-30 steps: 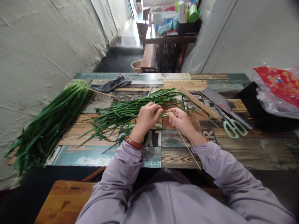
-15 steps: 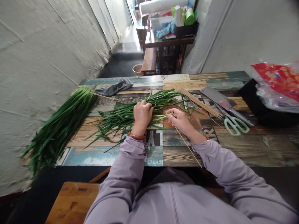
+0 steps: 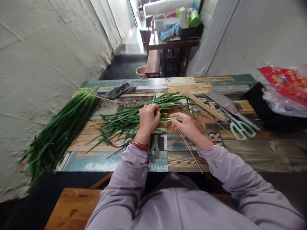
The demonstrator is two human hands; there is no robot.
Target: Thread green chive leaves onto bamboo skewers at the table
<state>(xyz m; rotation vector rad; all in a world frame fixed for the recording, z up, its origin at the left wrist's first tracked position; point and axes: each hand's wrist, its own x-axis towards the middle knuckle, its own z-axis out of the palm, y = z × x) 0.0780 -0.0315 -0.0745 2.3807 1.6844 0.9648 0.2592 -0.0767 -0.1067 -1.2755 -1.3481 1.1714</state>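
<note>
My right hand (image 3: 184, 124) pinches a thin bamboo skewer (image 3: 190, 151) together with the pale stalk ends of a few garlic chives (image 3: 164, 121). The skewer slants down from the fingers toward the table's near edge. Just to the left, my left hand (image 3: 148, 118) is closed, thumb and forefinger curled together on chive leaves; its fingertips are partly hidden. Loose green chives (image 3: 120, 119) spread under and around both hands. At the far left lies a large bundle of chives (image 3: 62, 131), its pale ends pointing away from me.
More skewers (image 3: 205, 105) lie right of the loose chives. Beside them are a cleaver (image 3: 222, 99) and scissors with pale green handles (image 3: 242, 129). A red plastic bag (image 3: 285, 84) sits at the right; a grey cloth (image 3: 118, 90) lies at the back. A wall (image 3: 48, 57) borders the left.
My left hand has shifted slightly right and its thumb and forefinger now show a rounded pinch. The skewer's lower end has swung a little left. My right hand has barely moved.
</note>
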